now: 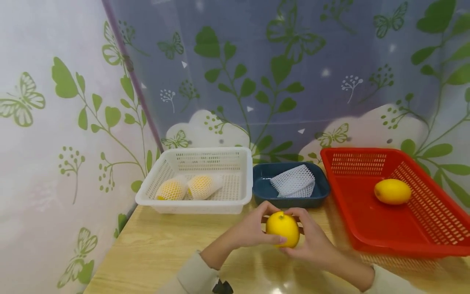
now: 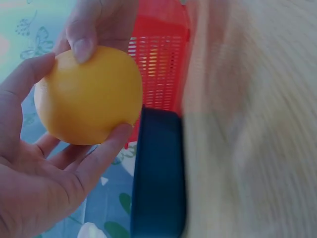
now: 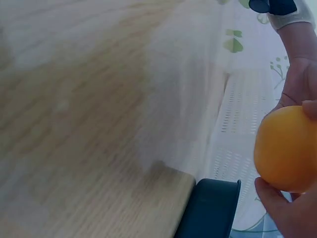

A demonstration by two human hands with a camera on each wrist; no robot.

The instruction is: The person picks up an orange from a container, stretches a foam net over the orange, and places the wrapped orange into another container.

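Yellow fruit (image 1: 283, 229) is held between left hand (image 1: 254, 228) and right hand (image 1: 312, 239).

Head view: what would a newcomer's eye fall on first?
Probably the bright yellow fruit, held between the left grip and right grip in front of the blue tray. Next, the big red basket at right, with another yellow fruit inside; then two net-wrapped fruits in the white basket at left.

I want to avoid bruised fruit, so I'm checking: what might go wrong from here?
The smooth yellow fruit is held between the left hand and right hand; if they loosen, it might drop onto the wooden table. The second yellow fruit lies loose in the red basket, so a bump could roll it.
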